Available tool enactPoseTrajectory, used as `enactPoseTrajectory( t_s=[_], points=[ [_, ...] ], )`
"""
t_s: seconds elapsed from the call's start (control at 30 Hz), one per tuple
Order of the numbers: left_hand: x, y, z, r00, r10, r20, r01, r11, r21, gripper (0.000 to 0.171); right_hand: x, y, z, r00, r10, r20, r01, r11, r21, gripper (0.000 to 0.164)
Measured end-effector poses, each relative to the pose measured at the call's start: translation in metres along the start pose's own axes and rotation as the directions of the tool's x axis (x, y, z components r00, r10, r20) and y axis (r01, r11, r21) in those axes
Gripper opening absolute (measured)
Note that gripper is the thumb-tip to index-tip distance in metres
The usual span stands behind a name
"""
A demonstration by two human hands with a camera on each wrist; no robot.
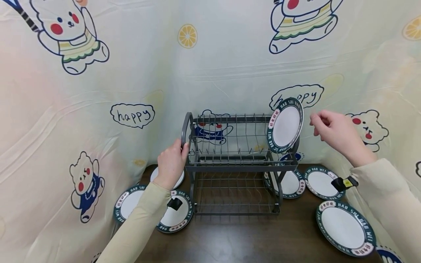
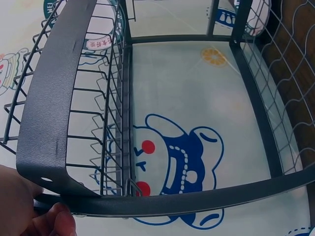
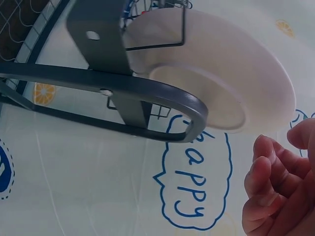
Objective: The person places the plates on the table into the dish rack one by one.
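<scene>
A two-tier dark metal dish rack [image 1: 230,168] stands on the brown table against a printed cloth. My left hand [image 1: 171,160] grips its left side frame, thumb and fingers around the bar, as the left wrist view [image 2: 29,211] also shows. At the right end of the upper tier one plate [image 1: 285,126] with a green lettered rim stands tilted on edge. My right hand [image 1: 338,133] is in the air just right of that plate, fingers loosely bent and holding nothing. In the right wrist view, the plate's pale underside [image 3: 266,78] shows beside the fingers, apart from them.
Right of the rack lie more green-rimmed plates, one near the front [image 1: 346,228] and one farther back [image 1: 323,182]. Another plate [image 1: 289,184] lies partly behind the rack. Several plates, including one beside the left forearm [image 1: 175,215], lie to the left. The printed cloth [image 1: 210,84] rises close behind.
</scene>
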State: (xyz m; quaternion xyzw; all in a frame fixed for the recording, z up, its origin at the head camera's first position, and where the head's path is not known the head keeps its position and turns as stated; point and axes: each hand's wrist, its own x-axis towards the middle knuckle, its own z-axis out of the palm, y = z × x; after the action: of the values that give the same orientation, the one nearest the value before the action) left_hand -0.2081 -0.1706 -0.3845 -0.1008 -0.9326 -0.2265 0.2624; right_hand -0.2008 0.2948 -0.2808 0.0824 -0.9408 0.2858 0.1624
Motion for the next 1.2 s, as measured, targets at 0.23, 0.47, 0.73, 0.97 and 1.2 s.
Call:
enactPoseTrajectory(
  t_s=[0.23, 0.47, 0.73, 0.97, 1.2],
  points=[
    [-0.001, 0.0, -0.001, 1.0, 0.002, 0.002, -0.002, 1.0, 0.001, 0.026, -0.018, 0.008, 0.003, 0.999, 0.006, 0.036, -0.005, 1.0, -0.028, 0.034],
    [-0.002, 0.0, -0.002, 1.0, -0.012, 0.009, 0.012, 1.0, -0.008, 0.026, -0.033, 0.016, 0.006, 1.0, -0.025, 0.015, 0.026, 0.999, -0.048, 0.029],
    [-0.001, -0.001, 0.001, 1.0, -0.004, 0.002, 0.004, 1.0, -0.017, 0.027, -0.053, 0.031, 0.01, 0.998, -0.056, -0.043, 0.054, 0.998, -0.043, 0.025],
    [0.0, 0.0, 0.001, 1.0, -0.001, 0.003, 0.001, 1.0, -0.016, 0.026, -0.069, 0.049, 0.015, 0.999, -0.034, -0.038, 0.032, 0.998, -0.045, 0.023],
    [0.0, 0.0, 0.001, 1.0, -0.011, 0.003, 0.011, 1.0, -0.015, 0.026, -0.079, 0.058, 0.019, 0.999, -0.026, -0.043, 0.025, 0.999, -0.031, 0.023]
  ],
)
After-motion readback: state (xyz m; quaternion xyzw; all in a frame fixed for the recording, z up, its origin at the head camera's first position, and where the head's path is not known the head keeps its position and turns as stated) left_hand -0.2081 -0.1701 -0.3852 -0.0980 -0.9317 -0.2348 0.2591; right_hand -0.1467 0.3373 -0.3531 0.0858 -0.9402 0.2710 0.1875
